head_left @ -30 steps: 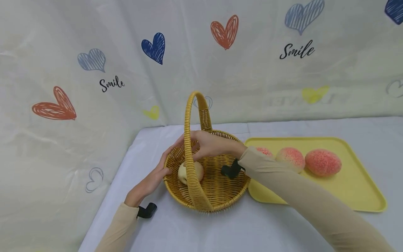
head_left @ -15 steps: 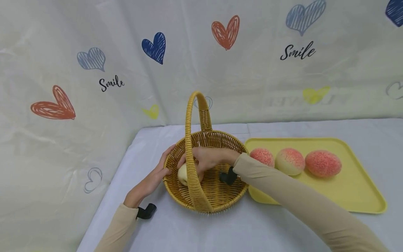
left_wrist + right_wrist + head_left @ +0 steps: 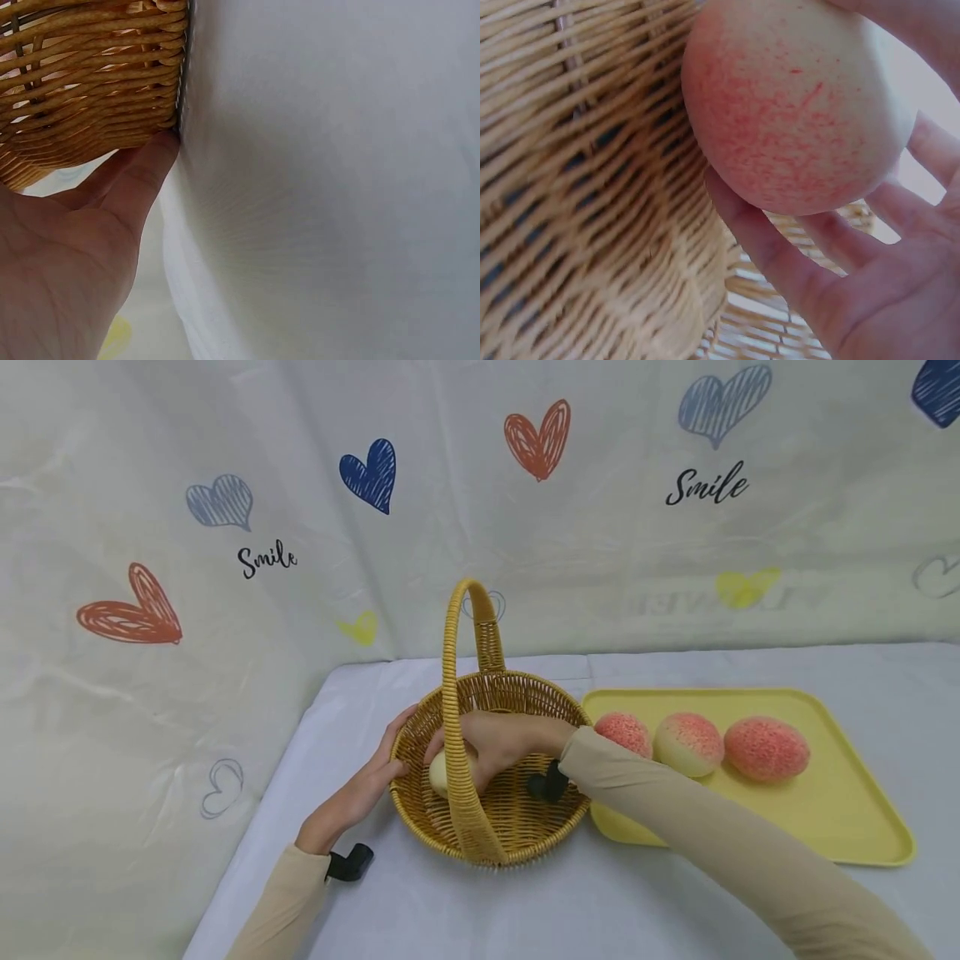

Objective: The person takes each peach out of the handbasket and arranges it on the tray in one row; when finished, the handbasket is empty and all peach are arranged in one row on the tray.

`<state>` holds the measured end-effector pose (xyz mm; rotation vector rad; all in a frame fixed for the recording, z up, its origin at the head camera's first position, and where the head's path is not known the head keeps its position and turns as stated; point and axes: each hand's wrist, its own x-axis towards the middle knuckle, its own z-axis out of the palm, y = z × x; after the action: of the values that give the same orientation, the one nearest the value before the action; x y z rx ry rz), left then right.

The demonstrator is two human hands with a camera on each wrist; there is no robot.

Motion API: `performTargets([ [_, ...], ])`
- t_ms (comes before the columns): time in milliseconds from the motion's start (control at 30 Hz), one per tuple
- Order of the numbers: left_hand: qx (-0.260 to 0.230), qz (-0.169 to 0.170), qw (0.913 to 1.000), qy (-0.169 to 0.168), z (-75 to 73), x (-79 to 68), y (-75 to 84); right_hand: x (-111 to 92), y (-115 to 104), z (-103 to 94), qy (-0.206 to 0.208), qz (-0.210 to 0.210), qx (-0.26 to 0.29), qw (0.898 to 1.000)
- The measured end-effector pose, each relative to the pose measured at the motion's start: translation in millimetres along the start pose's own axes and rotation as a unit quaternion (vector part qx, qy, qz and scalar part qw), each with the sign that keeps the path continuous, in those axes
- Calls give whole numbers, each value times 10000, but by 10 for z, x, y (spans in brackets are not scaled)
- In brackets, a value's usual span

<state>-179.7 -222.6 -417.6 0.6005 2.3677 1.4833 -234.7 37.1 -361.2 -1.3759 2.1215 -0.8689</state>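
Observation:
A yellow wicker basket (image 3: pixel 532 822) with a tall arched handle (image 3: pixel 450 693) stands on the white-covered table. My left hand (image 3: pixel 356 793) holds its left side, thumb over the rim and the other fingers along the outside. In the left wrist view, fingertips (image 3: pixel 161 146) press at the basket's lower edge. My right hand (image 3: pixel 495 739) is down inside the basket, gripping a peach (image 3: pixel 438 774) near the left wall. Fingers and thumb curve round this peach (image 3: pixel 795 112) in the right wrist view, its cream skin speckled red. The handle partly hides hand and peach from above.
To the basket's right lies a yellow tray (image 3: pixel 840 814) bearing a red-speckled peach (image 3: pixel 622 732), a half-cream one (image 3: pixel 688 747) and a redder one (image 3: pixel 767 749). A cloth backdrop (image 3: pixel 600 568) with printed hearts hangs behind the table.
My right hand has come down from above the peach and taken hold of it; the peach has shifted slightly right. My left hand stays on the basket.

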Motion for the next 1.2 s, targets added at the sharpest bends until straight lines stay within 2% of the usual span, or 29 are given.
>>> performTargets([
  [200,-57,-46,10000,-6,-6,-17,-14,-217,-32,-122,619,-140,-144,9979],
  [367,-34,-80,10000,40,-19,-37,-12,-544,-133,-279,1230,-318,34,9919],
  [533,-108,-66,9999,-6,-8,-30,0,-1047,-248,-467,1761,-142,386,9835],
  [733,-131,-13,9999,-52,22,-8,2,-1857,-286,-656,2608,214,142,9650],
  [800,-135,-14,9999,-91,35,-2,5,-2161,-268,-673,2894,371,-30,9565],
  [867,-134,-29,9998,-132,44,3,6,-2464,-241,-668,3229,705,-218,9435],
  [1067,-15,-89,9999,-52,48,1,14,-3262,-1,-583,4100,2024,-589,8874],
  [1133,22,-98,9999,-11,43,-5,20,-3465,107,-537,4281,2285,-591,8723],
  [1200,13,-103,9999,10,38,-8,23,-3640,203,-482,4437,2363,-550,8627],
])
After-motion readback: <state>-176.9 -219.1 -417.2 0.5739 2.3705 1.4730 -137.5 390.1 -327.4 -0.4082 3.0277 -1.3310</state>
